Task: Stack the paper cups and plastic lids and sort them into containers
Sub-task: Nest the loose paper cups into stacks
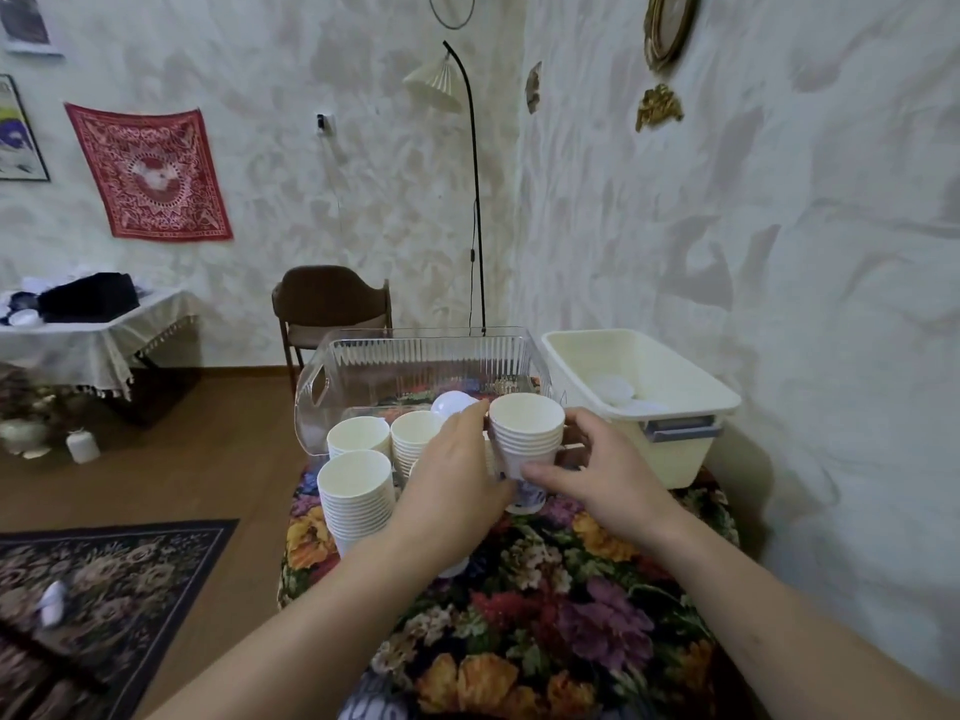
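Between the two bins at the tabletop's far edge, I have both hands on one cup stack: left hand and right hand each grasping a side, steadying it, I judge, for the clear bin behind.

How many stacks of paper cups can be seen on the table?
4: one held between both hands, one at front left, two behind it. The left hand may hide more.
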